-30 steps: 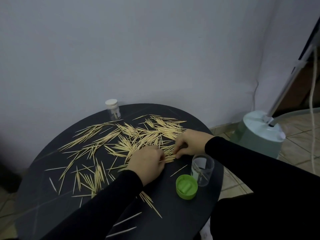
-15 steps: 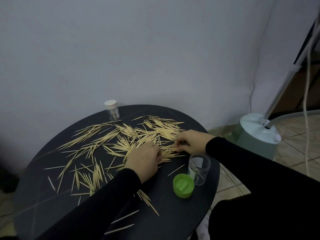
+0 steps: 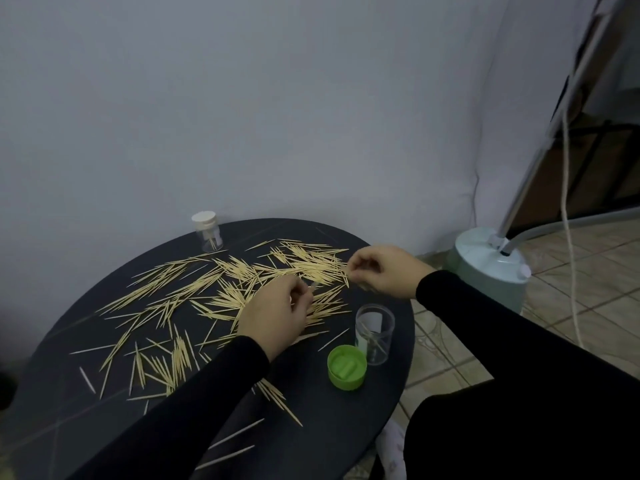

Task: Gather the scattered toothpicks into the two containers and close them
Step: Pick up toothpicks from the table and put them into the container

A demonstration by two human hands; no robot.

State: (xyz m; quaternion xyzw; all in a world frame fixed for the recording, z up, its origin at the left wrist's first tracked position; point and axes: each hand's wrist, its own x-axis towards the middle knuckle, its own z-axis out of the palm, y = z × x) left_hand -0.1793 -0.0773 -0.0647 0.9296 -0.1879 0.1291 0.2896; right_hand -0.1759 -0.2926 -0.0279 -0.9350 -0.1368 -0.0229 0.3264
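Note:
Pale wooden toothpicks (image 3: 194, 289) lie scattered across a round black table (image 3: 346, 427). My left hand (image 3: 277, 317) rests over the middle of the pile, its fingers curled and pinching a few toothpicks. My right hand (image 3: 381, 270) hovers at the pile's right end, fingertips pinching toothpicks there. An open clear container (image 3: 374, 334) holding a few toothpicks stands near the table's right edge, its green lid (image 3: 347, 367) lying upside down beside it. A second clear container with a white cap (image 3: 207, 231) stands at the back of the table.
A grey wall rises directly behind the table. To the right, on the tiled floor, stands a pale green round base (image 3: 488, 268) with a slanted metal pole and a white cord (image 3: 568, 237). The table's right edge lies just past the open container.
Both hands have shifted toward the back of the pile. My right hand has lifted off the table a little, and my left hand has moved away from the table's front.

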